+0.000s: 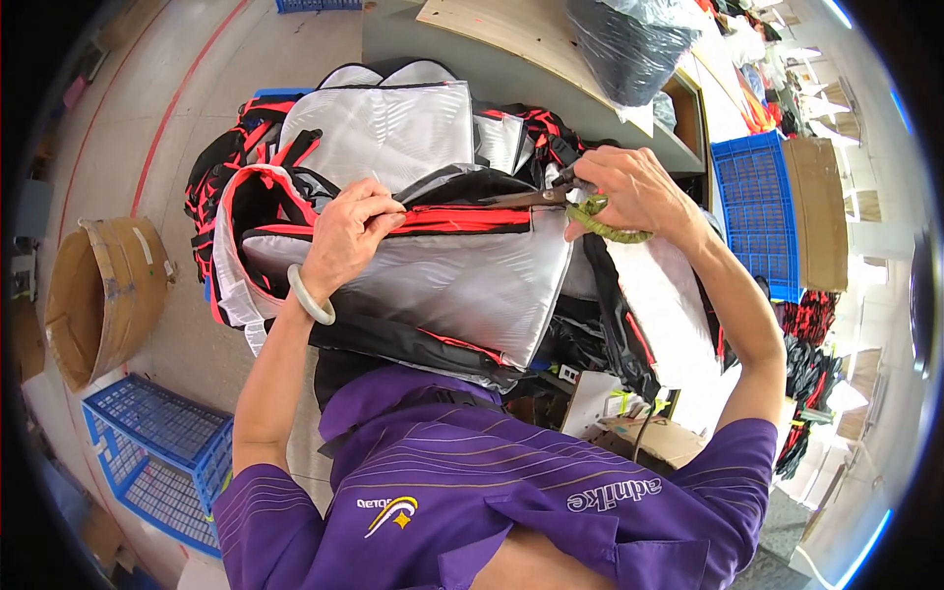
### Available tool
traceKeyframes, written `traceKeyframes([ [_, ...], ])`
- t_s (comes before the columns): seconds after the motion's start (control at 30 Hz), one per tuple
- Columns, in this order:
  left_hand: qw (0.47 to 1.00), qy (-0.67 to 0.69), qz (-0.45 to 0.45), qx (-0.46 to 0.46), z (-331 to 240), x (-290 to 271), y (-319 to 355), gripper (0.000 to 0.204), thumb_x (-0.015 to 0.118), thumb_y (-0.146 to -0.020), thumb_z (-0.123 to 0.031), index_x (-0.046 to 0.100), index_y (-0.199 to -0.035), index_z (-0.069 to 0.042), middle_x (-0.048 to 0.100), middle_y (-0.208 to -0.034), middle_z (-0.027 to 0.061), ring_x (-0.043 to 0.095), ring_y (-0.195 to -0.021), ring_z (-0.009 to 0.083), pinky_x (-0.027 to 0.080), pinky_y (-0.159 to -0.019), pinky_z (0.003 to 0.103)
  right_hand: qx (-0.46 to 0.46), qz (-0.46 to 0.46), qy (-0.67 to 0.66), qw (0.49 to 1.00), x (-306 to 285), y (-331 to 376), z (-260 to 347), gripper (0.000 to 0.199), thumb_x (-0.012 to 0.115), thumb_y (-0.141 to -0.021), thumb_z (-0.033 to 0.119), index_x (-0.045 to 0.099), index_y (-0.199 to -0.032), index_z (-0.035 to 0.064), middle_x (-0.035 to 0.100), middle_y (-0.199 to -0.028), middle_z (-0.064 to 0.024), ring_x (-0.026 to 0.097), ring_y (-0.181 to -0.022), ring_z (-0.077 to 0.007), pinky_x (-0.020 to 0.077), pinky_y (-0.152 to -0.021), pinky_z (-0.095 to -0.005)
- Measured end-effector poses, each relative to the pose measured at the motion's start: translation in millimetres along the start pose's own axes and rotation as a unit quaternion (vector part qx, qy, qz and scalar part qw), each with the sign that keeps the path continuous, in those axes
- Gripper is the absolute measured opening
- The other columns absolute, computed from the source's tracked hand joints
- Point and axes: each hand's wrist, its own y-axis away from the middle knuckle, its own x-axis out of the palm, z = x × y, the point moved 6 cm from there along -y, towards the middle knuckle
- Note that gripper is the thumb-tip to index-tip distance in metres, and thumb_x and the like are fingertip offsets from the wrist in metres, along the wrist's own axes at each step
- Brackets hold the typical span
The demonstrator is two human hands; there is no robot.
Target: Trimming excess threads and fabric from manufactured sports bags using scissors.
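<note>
A sewn bag piece with silvery lining point(447, 285) lies in front of me, and a red and black strip point(467, 221) runs across it. My left hand point(352, 232), a pale bangle at its wrist, is closed in a pinch on the left part of this strip. In my right hand point(634, 192) is a pair of scissors point(521, 200) with green-wrapped handles. Their dark blades point left, just above the strip's right end. Whether the blade tips touch fabric I cannot tell. More silver-lined bag pieces point(383, 133) with black and red straps are piled behind.
A wooden-topped table point(492, 25) with a dark plastic sack point(634, 49) stands beyond the pile. At the right are a blue crate point(755, 211) and a cardboard piece point(816, 211). An open cardboard box point(128, 285) and another blue crate point(162, 423) stand on the left floor.
</note>
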Motion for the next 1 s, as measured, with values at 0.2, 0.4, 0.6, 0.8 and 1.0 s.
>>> traceKeyframes([
  [0.2,1.000,0.008,-0.027,0.005,-1.2,-1.9,2.3,0.008,0.068,-0.079,-0.009,0.067,-0.083,-0.002,0.056,-0.080,0.0045,0.056,-0.077,0.0212,0.044,-0.067,0.032,-0.002,0.014,-0.044,0.999,10.9,-8.0,-5.6,0.061,0.079,-0.058,0.054,0.054,-0.077,0.0014,0.056,-0.074,-0.0110,0.058,-0.076,-0.0334,0.0445,-0.063,-0.0415],
  [0.4,0.999,0.027,-0.035,0.000,1.1,-4.8,3.2,0.006,0.068,-0.079,-0.007,0.067,-0.083,-0.002,0.056,-0.077,0.0043,0.054,-0.075,0.0199,0.043,-0.065,0.031,-0.006,0.073,-0.055,0.996,29.4,-11.7,-10.2,0.058,0.081,-0.061,0.049,0.051,-0.070,0.0003,0.050,-0.063,-0.0125,0.054,-0.063,-0.0346,0.0423,-0.055,-0.0403],
  [0.6,0.996,0.072,-0.021,-0.045,7.0,-3.5,2.9,0.007,0.069,-0.078,-0.008,0.068,-0.081,-0.002,0.054,-0.074,0.0060,0.053,-0.066,0.0192,0.041,-0.059,0.031,0.017,-0.014,-0.100,0.995,12.5,-22.2,-3.6,0.061,0.078,-0.060,0.056,0.053,-0.072,0.0010,0.056,-0.069,-0.0123,0.058,-0.065,-0.0325,0.0455,-0.057,-0.0408],
  [0.8,0.995,0.083,-0.019,-0.043,9.2,-9.1,1.2,0.003,0.068,-0.078,-0.002,0.067,-0.081,-0.001,0.052,-0.073,0.0031,0.048,-0.063,0.0113,0.037,-0.056,0.026,-0.017,0.053,-0.023,0.998,16.8,-54.0,36.7,0.072,0.073,-0.060,0.064,0.057,-0.091,0.0014,0.059,-0.088,-0.0114,0.059,-0.088,-0.0301,0.0476,-0.073,-0.0405],
  [1.0,0.991,0.124,-0.030,-0.036,12.8,-11.3,3.0,0.003,0.068,-0.078,-0.001,0.066,-0.081,0.000,0.050,-0.072,0.0040,0.048,-0.061,0.0119,0.038,-0.056,0.026,-0.035,0.053,-0.015,0.998,10.7,-71.5,44.8,0.069,0.072,-0.061,0.065,0.057,-0.084,0.0020,0.061,-0.082,-0.0121,0.060,-0.083,-0.0307,0.0476,-0.072,-0.0405],
])
